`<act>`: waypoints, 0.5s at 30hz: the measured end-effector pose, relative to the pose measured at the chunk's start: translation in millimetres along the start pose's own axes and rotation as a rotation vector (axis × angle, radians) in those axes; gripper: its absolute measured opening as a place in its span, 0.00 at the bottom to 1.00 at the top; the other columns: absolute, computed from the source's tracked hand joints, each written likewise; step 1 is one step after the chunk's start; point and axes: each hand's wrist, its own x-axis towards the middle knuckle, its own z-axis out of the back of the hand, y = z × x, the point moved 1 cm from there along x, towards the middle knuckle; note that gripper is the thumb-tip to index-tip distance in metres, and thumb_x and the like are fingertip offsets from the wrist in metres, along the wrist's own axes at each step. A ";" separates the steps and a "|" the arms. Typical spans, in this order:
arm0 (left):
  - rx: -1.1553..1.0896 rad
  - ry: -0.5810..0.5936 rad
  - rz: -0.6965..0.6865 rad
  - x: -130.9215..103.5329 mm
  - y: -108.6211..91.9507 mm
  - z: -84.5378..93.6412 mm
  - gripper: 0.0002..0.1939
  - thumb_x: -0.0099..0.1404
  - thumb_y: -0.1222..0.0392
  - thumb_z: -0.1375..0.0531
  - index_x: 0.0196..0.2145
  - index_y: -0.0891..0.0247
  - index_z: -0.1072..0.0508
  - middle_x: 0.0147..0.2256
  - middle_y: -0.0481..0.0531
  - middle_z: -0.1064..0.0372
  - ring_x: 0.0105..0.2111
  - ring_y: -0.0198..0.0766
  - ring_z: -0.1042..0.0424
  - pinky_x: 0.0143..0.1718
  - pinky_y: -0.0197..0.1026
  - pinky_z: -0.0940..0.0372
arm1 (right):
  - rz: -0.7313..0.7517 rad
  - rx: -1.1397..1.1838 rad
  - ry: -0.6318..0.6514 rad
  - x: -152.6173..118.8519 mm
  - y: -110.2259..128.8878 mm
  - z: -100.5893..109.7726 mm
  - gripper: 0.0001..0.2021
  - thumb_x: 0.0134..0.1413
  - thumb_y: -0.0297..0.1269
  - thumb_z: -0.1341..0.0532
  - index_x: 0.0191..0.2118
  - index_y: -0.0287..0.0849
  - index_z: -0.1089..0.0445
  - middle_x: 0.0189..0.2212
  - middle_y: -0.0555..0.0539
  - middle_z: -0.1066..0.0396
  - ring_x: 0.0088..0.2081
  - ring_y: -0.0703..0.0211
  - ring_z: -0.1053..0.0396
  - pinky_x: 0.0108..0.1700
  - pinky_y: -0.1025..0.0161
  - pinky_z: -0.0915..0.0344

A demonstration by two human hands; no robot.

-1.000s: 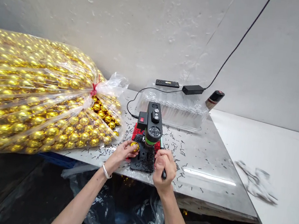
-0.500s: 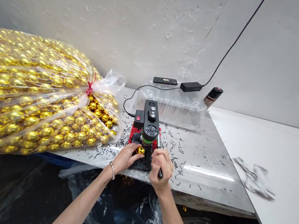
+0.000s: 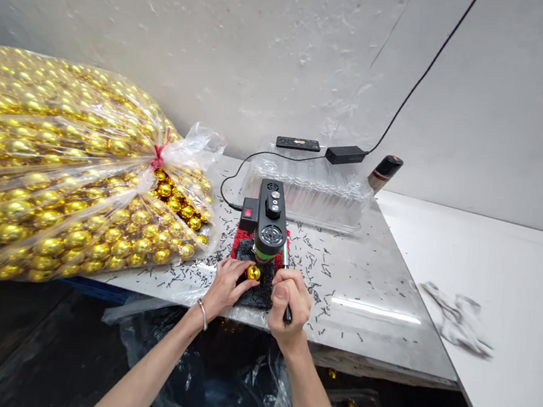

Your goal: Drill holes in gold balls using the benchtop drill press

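Between thumb and fingers, my left hand [image 3: 225, 286] grips a small shiny gold ball [image 3: 254, 272]. The ball is just below the front end of a black bench machine [image 3: 271, 217] with round vents, buttons and a red switch. My right hand [image 3: 290, 304] is wrapped round the dark-tipped lever handle [image 3: 288, 315] on the machine's right side. Under the machine lies a red and black mat [image 3: 239, 243], strewn with black scraps. Whether the ball touches the machine cannot be made out.
At left bulges a tied clear bag of gold balls [image 3: 51, 186]. Behind the machine are a clear plastic tray [image 3: 322, 204], a black power adapter [image 3: 346, 155] and a dark-capped can [image 3: 385, 174]. White gloves [image 3: 460, 321] lie at right. An open plastic bag [image 3: 206, 383] hangs below the table edge.
The whole view has shifted slightly, so everything sits a little further left. Both hands keep their grips on the ball and the lever handle.
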 end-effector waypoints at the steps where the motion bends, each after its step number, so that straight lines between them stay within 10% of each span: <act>1: 0.017 0.006 -0.018 -0.6 0.1 0.0 0.16 0.62 0.52 0.39 0.47 0.58 0.27 0.45 0.56 0.27 0.47 0.48 0.33 0.56 0.54 0.49 | -0.003 -0.001 -0.001 -0.1 -0.1 0.0 0.11 0.57 0.22 0.51 0.26 0.43 0.44 0.23 0.51 0.41 0.30 0.62 0.38 0.31 0.64 0.40; 15: 0.090 -0.008 -0.037 2.6 5.9 -10.4 0.17 0.63 0.52 0.40 0.48 0.59 0.27 0.47 0.57 0.30 0.50 0.49 0.36 0.54 0.54 0.45 | 0.001 -0.010 0.021 -6.1 -4.0 0.3 0.11 0.57 0.23 0.51 0.27 0.43 0.42 0.25 0.49 0.39 0.31 0.62 0.37 0.31 0.63 0.39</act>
